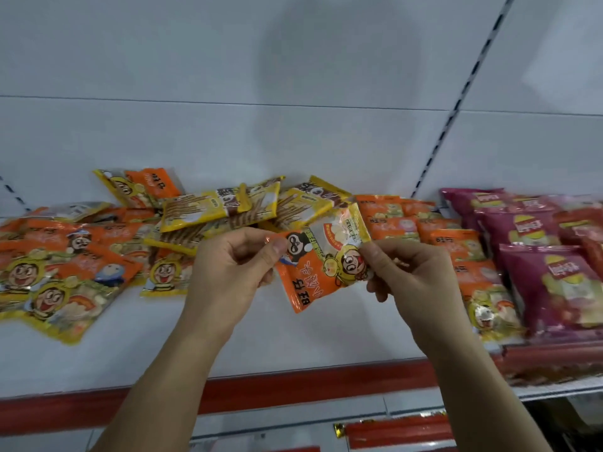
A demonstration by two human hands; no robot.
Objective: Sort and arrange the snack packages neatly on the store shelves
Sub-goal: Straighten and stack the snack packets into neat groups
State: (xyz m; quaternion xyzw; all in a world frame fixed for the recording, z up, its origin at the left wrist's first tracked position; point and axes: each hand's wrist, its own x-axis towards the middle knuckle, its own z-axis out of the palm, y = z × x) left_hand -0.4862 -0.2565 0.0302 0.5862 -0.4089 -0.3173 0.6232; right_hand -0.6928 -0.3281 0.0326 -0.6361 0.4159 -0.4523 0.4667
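**Q:** Packet (321,265) position and grip at this step?

**A:** I held the orange-and-yellow snack packet in the air above the white shelf (261,340), in front of the loose heap. My left hand (228,272) pinched its upper left corner between thumb and curled fingers. My right hand (408,272) pinched its right edge the same way. Neither hand held anything else. The print faced me but ran upside down and tilted.

**Q:** Where did it belong?

**A:** I judged it matched the orange packets in the tidy row (440,236) to my right, which lay overlapped front to back. Beside them sat the purple chip bags (535,256), already grouped. The pile on the left (71,256) mixed orange packets with yellow stick-biscuit packets (222,207).

**Q:** How was the step best done?

**A:** My reading was as follows. Turn the packet so its print ran the same way as its row. Keep the pinch on the sealed edges, since the contents looked brittle. Lay it flat at the near end of the orange row, edges square, without nudging the purple bags.

**Q:** Main risk?

**A:** Slick film could slide and disturb the row.
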